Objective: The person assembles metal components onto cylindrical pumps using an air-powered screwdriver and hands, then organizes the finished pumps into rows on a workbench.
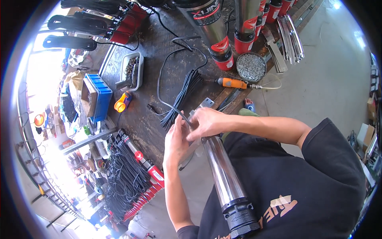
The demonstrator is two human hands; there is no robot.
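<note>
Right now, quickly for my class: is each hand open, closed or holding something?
Left hand: fingers mostly extended beside the dark cable; whether it grips cannot be told.
Right hand: fingers curled by the cable, near the metal cylinder; grip unclear.

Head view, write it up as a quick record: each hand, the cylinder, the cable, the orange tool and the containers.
Left hand: beside the cable, close to the right hand
Left hand position: fingers raised
Right hand: near the cylinder's upper end; exact grip hidden
Silver cylinder: slanted, in front of the dark shirt
Dark cable: loops across the bench to the hands
Orange tool: lying beside a round dish
Containers: dish of small grey pieces; blue bin
</note>
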